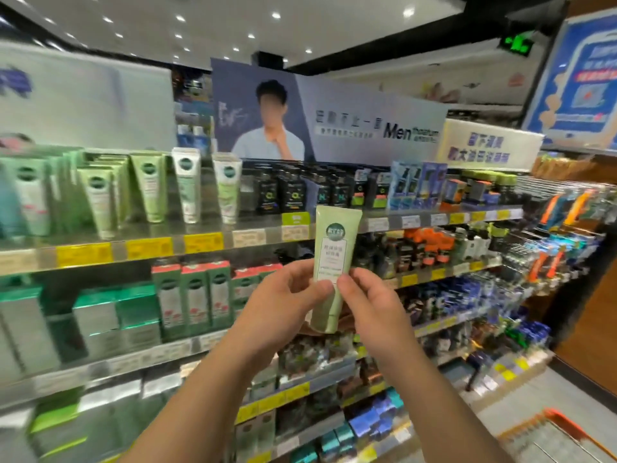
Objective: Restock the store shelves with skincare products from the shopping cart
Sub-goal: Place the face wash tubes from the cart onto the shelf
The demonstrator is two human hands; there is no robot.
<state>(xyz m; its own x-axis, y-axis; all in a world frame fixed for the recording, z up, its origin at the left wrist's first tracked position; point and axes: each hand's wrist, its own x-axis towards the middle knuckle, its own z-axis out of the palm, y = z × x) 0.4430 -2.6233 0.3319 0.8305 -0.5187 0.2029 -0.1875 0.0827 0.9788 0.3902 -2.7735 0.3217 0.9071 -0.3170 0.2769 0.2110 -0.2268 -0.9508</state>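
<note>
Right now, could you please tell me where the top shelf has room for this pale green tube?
Bare metal shows between the white-and-green tube and the black boxes. Left of it, green tubes crowd together.

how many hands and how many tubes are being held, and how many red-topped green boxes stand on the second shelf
hands: 2, left hand and right hand
held pale green tube: 1
red-topped green boxes in the front row: 3, with more partly hidden beside them
total: 6
</note>
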